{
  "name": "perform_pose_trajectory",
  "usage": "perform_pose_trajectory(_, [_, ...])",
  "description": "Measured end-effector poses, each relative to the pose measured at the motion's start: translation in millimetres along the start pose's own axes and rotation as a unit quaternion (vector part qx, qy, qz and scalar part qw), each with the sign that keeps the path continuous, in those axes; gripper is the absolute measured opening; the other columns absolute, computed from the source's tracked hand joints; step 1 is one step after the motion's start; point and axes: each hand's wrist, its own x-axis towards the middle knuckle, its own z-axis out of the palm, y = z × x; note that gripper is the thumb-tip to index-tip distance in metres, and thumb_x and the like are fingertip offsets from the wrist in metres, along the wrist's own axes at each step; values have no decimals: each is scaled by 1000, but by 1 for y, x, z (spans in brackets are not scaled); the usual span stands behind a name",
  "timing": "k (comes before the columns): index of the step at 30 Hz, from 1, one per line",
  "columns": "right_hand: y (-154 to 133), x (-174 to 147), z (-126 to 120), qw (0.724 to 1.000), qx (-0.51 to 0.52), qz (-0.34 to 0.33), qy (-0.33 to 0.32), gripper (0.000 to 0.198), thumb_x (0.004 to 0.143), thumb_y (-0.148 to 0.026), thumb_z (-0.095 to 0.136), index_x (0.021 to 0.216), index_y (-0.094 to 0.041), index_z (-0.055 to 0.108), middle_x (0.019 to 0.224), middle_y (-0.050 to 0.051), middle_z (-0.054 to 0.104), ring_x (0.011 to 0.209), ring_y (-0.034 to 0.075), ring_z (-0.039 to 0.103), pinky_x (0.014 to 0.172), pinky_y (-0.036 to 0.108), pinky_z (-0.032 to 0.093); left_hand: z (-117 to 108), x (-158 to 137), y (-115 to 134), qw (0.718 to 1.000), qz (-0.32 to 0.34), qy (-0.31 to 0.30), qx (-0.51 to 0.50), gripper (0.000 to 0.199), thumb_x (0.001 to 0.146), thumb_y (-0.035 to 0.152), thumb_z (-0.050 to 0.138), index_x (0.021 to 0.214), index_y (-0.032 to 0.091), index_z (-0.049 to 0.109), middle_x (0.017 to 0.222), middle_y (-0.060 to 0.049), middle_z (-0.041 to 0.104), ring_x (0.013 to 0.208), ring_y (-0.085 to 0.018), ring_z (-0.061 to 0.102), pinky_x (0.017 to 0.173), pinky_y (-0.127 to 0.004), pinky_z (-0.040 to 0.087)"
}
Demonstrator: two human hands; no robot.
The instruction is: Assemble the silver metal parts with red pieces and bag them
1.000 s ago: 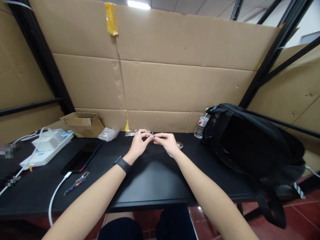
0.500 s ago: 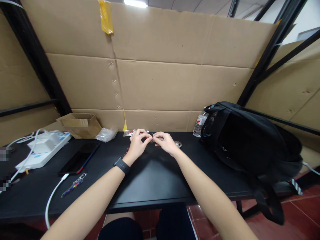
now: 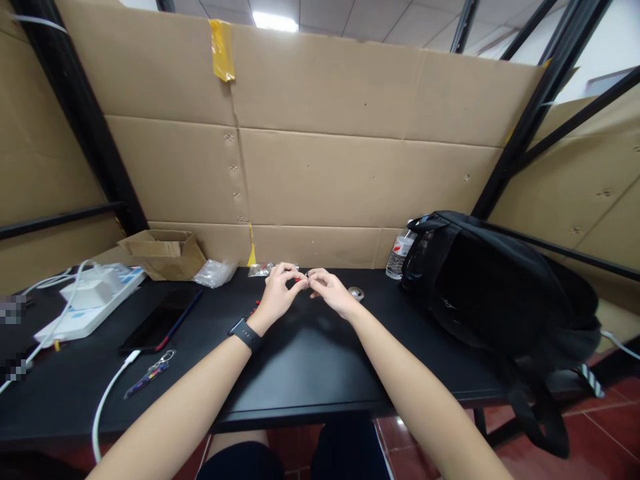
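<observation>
Both hands meet above the far middle of the black table (image 3: pixel 310 367). My left hand (image 3: pixel 279 295), with a black watch (image 3: pixel 245 333) at its wrist, pinches a small red piece (image 3: pixel 299 280) between thumb and fingertips. Right against it, my right hand (image 3: pixel 331 291) is closed in a pinch; what lies in its fingertips is too small to make out. Several small red pieces (image 3: pixel 255 307) show beside the left wrist, partly covered by it. A small round roll (image 3: pixel 356 293) lies just right of my right hand. Behind the left hand is a clear plastic packet (image 3: pixel 259 270) with red bits.
On the left are a power strip (image 3: pixel 80 320) with cables, a phone (image 3: pixel 160 321), a keychain (image 3: pixel 150 375), an open cardboard box (image 3: pixel 165 257) and crumpled plastic (image 3: pixel 215 273). A water bottle (image 3: pixel 397 257) and black backpack (image 3: pixel 500 293) stand right. A cardboard wall (image 3: pixel 320 180) closes the back.
The whole view has shifted slightly, so the scene sits a little lower. My hands stay pinched together at about the same spot, with small finger movements.
</observation>
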Motion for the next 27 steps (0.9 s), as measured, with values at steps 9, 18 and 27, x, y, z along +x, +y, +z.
perform_pose_trajectory(9, [7, 4, -4, 1000, -25, -11, -1, 38, 81, -55, 68, 77, -17, 64, 119, 6, 48, 87, 13, 57, 67, 25, 55, -5, 3, -1, 999, 26, -39, -25, 13, 91, 29, 61, 97, 25, 70, 106, -5, 64, 109, -23, 58, 101, -42, 43])
perform_pose_trajectory(18, [13, 5, -3, 996, -80, -35, -28, 30, 87, -46, 64, 77, -18, 64, 117, 6, 49, 84, 14, 58, 65, 27, 54, -19, 5, -3, 987, 91, -134, -11, 52, 72, 33, 79, 121, 28, 62, 123, -6, 65, 117, -28, 57, 105, -45, 42])
perform_pose_trajectory(27, [11, 6, -13, 993, -111, -43, -22, 27, 90, -42, 59, 79, -17, 63, 123, 7, 48, 89, 15, 58, 71, 28, 54, -30, 10, -10, 991, 69, -108, -26, 37, 74, 37, 78, 109, 26, 69, 114, -4, 70, 111, -24, 60, 102, -38, 44])
